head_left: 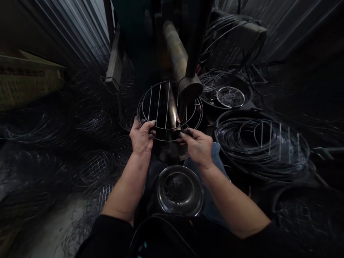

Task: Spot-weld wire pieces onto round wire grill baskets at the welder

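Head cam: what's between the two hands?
In the head view, the near rim of the round wire rack spans from left hand to right hand; both grip it. The machine's bar crosses under that stretch. Nothing else there.

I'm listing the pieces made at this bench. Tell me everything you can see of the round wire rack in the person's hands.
The round wire rack is a ring of thin, shiny metal wire crossed by several parallel straight wires with open gaps between them. It is tilted toward the camera, and a dark machine head comes down over its right part. The left hand grips its near left rim. The right hand pinches the near rim beside the machine's tip.
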### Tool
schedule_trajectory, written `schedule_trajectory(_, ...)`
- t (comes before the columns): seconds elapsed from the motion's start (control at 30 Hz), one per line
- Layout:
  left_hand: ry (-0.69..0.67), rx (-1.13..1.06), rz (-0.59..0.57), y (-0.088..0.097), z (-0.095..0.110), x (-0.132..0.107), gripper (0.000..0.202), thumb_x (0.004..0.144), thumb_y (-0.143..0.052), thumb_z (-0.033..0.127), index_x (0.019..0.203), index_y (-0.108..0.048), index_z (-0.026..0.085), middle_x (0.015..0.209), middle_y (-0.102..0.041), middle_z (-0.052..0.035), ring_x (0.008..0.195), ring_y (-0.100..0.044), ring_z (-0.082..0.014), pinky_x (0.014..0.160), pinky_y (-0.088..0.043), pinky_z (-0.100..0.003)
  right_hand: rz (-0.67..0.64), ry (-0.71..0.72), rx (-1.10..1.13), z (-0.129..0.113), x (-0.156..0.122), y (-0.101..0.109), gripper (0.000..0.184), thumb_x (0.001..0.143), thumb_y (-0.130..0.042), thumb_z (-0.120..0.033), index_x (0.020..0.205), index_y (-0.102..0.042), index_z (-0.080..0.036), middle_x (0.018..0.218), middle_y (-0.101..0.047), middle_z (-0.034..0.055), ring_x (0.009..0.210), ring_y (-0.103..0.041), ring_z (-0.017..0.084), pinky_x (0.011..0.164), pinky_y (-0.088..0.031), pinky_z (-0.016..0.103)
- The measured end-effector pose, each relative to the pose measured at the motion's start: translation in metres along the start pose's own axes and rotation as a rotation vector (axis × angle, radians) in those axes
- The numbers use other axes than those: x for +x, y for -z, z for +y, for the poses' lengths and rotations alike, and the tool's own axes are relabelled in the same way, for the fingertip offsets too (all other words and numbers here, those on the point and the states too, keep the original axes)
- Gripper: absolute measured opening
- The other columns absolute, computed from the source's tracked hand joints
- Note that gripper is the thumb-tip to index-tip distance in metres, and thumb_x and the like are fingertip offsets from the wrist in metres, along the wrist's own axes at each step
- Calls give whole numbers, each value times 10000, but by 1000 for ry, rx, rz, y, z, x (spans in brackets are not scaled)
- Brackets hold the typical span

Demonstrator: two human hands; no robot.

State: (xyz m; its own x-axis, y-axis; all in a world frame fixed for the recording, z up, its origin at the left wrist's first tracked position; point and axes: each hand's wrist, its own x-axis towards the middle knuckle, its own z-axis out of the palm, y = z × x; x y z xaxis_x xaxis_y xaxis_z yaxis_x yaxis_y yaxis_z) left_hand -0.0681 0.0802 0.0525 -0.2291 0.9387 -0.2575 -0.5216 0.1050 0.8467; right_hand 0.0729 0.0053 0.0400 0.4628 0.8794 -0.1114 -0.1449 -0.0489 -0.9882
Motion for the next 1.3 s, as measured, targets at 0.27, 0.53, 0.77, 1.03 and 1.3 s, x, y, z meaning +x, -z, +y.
schedule_trajectory(0.27, -37, 8, -51, 1, 0, 4, 495, 500, -791, 149, 927, -550, 214, 809, -523, 51, 578, -518, -54, 438, -342, -172, 13, -7, 17, -2, 2, -3, 265, 667, -746, -327, 857, -734, -144, 759, -730, 45, 617, -704, 182, 517, -553, 266)
schedule_trajectory(0.53, -12, -2, -31, -3, 2, 3, 507, 484, -785, 145, 932, -557, 211, 789, -528, 52, 595, -527, -58, 455, -334, -173, 28, -19, 26, -4, 5, -4, 255, 666, -747, -321, 854, -731, -150, 777, -733, 45, 618, -701, 177, 474, -538, 244)
schedule_trajectory(0.77, 11, 0, -15, -4, -1, 7, 525, 468, -797, 135, 933, -564, 205, 736, -534, 61, 575, -522, -61, 462, -320, -177, 23, -1, 29, -2, 11, -4, 235, 658, -736, -325, 813, -719, -149, 707, -713, 31, 577, -687, 169, 476, -531, 245)
schedule_trajectory(1.03, 72, 26, 35, -7, -3, 9, 608, 499, -773, 101, 1036, -508, 209, 679, -525, 71, 560, -533, -93, 441, -320, -184, -2, -7, 20, -2, 17, -3, 187, 657, -707, -288, 786, -718, -153, 629, -680, 2, 547, -662, 145, 473, -503, 224)
schedule_trajectory(1.3, 37, 14, 17, -8, -2, 7, 499, 499, -785, 94, 866, -468, 215, 677, -496, 73, 571, -545, -86, 433, -274, -170, 45, 54, -36, 0, 13, -8, 160, 681, -688, -296, 767, -726, -167, 592, -657, -17, 542, -643, 148, 508, -503, 252)
